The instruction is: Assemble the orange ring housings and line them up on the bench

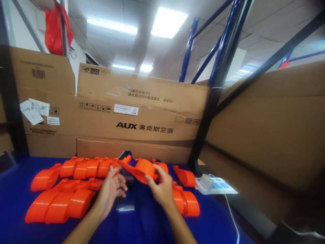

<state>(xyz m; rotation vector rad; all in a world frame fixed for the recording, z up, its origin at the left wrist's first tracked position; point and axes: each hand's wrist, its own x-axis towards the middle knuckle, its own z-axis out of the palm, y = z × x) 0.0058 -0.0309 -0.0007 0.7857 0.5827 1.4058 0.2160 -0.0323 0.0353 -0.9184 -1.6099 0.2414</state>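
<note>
My right hand (162,186) pinches an orange plastic piece (145,168) by its rounded, cup-like body. The piece's flat, tapering arm points left toward my left hand (111,188). That hand is palm inward with its fingers apart; whether a fingertip touches the arm's thin end I cannot tell. Similar orange pieces (57,206) lie in rows on the blue surface at the left, several side by side. More orange pieces (191,203) rest to the right, partly behind my right hand. A dark object with a pale edge (124,155) shows behind the held piece, mostly hidden.
A large cardboard sheet (142,112) stands along the back of the blue table (137,223). At the right lie a white power strip (225,188) with a plugged-in charger (207,182) and a white cable (230,206). A dark metal post (203,135) rises beside them.
</note>
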